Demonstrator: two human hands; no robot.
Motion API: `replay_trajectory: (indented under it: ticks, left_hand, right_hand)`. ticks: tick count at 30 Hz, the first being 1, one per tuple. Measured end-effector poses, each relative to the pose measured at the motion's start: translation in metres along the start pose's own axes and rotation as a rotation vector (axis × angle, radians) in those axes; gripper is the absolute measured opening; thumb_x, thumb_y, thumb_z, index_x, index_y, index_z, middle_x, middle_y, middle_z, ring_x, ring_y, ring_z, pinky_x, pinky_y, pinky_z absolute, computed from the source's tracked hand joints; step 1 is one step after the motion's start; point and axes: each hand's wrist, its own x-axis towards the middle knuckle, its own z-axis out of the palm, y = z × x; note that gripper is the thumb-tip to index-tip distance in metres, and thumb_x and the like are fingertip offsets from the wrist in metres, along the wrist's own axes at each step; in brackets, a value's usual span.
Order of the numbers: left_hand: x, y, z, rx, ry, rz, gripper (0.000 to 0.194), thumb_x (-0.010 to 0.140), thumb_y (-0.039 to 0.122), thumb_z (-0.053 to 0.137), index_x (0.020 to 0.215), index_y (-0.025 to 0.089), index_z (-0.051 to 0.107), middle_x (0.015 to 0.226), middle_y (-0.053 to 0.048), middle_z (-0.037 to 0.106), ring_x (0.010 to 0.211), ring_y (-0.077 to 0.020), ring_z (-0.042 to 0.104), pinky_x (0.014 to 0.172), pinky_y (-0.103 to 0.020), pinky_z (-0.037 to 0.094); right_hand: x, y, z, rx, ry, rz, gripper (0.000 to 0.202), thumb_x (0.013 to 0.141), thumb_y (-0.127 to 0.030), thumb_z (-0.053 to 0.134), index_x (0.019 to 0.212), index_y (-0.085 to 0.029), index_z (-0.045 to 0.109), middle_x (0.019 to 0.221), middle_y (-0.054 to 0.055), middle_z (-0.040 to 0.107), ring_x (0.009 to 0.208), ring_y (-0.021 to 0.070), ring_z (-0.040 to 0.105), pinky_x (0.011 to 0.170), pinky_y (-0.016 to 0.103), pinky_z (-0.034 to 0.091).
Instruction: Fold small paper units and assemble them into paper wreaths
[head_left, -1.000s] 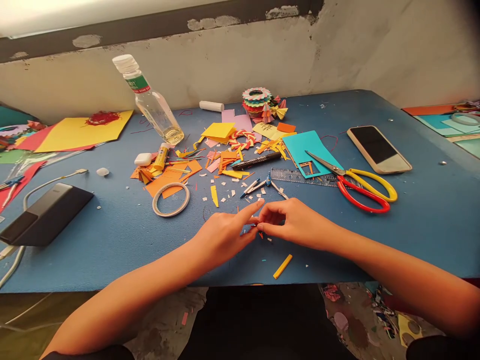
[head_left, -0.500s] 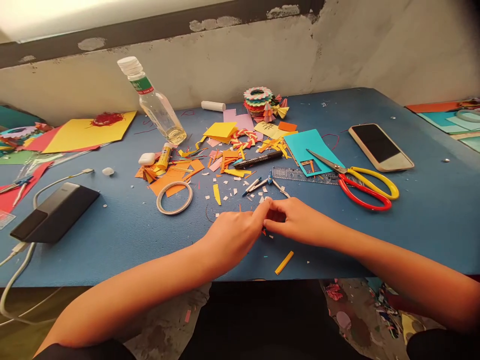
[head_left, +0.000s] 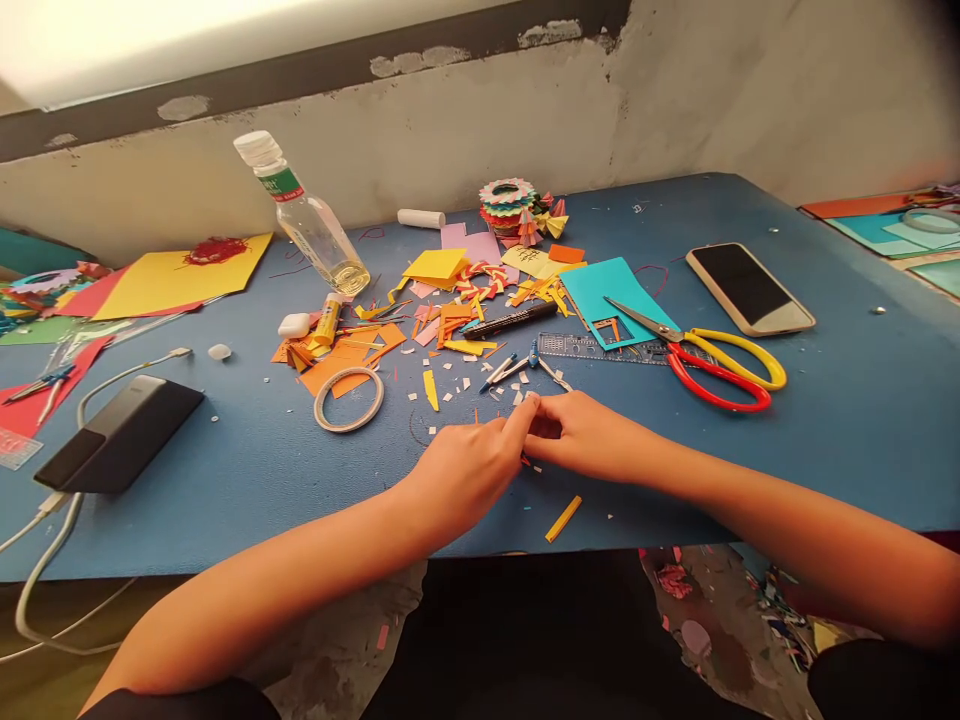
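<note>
My left hand and my right hand meet at the fingertips, low over the front middle of the table. Both are closed in a pinch. What they hold is almost wholly hidden behind the fingers; only a speck of orange-red shows beneath them. Just beyond the fingertips lies a drawing compass with its legs spread, among small white paper scraps. A folded yellow paper strip rests nearer to me, and another yellow scrap lies to the left beyond my left hand.
Scissors lie right, partly over turquoise paper and a clear ruler. Behind are a black marker, a glue stick and paper scraps. A tape roll, bottle, phone and cabled black device surround them.
The view has shifted slightly, so the things on the table appear a little displaced. My hands keep the same pinch together, with hardly any movement of the fingers.
</note>
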Motion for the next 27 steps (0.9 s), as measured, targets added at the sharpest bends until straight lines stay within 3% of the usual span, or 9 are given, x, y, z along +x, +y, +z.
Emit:
replay_trajectory:
  ticks: [8,16,27]
  left_hand:
    - [0.001,-0.004,-0.002,-0.033,-0.059,0.003,0.057,0.089,0.011,0.044,0.141,0.012,0.022,0.087,-0.006,0.072,0.071,-0.0202,0.070,0.055,-0.025,0.049]
    - [0.001,-0.002,0.008,-0.117,0.015,-0.124,0.060,0.089,0.019,0.047,0.143,0.019,0.022,0.096,-0.005,0.073,0.076,-0.0220,0.072,0.060,-0.027,0.052]
    - [0.001,0.002,0.012,-0.050,0.045,-0.093,0.055,0.088,0.017,0.046,0.140,0.015,0.029,0.089,-0.007,0.073,0.070,-0.0205,0.071,0.055,-0.025,0.051]
  right_hand:
    - [0.002,-0.003,-0.001,0.031,-0.046,-0.020,0.020,0.083,-0.030,0.050,0.071,-0.017,0.058,0.066,0.000,0.064,0.062,0.0139,0.057,0.057,0.025,0.039]
    - [0.003,0.002,0.001,0.068,-0.019,0.004,0.014,0.080,-0.028,0.054,0.079,-0.016,0.061,0.075,0.002,0.067,0.068,0.0152,0.059,0.061,0.026,0.043]
    - [0.002,-0.004,0.001,-0.005,-0.009,-0.009,0.013,0.081,-0.026,0.051,0.078,-0.016,0.060,0.073,0.002,0.067,0.066,0.0153,0.060,0.058,0.025,0.041]
